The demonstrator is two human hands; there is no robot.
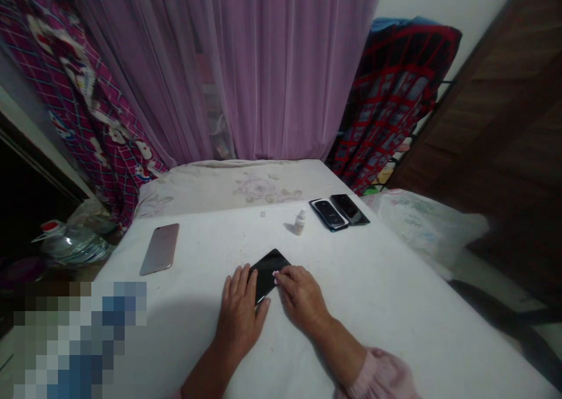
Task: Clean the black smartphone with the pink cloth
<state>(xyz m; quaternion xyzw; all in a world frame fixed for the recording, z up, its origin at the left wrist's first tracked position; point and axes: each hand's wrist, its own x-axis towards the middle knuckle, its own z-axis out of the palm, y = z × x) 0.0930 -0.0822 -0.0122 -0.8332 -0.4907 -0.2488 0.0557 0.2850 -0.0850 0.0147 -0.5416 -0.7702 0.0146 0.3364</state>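
A dark phone or tablet (266,271) with a glossy black face lies on the white-covered table in front of me. My left hand (239,311) rests along its left side, fingers stretched out and thumb near its lower edge; part of the device is hidden under it. Over the right side of the screen, my right hand (302,296) is closed in a pinch on a small white wad (276,277), which appears to touch the glass. Its exact material is too small to tell. Beyond the hands stands a small white dropper-like bottle (300,222), upright.
A rose-coloured phone (160,249) lies at the left. Dark phones (330,214) and another black phone (349,209) lie at the back right. A tiny pale square (262,214) is farther back. Purple curtains (281,65) hang behind the table; a water bottle (72,244) stands beyond its left edge.
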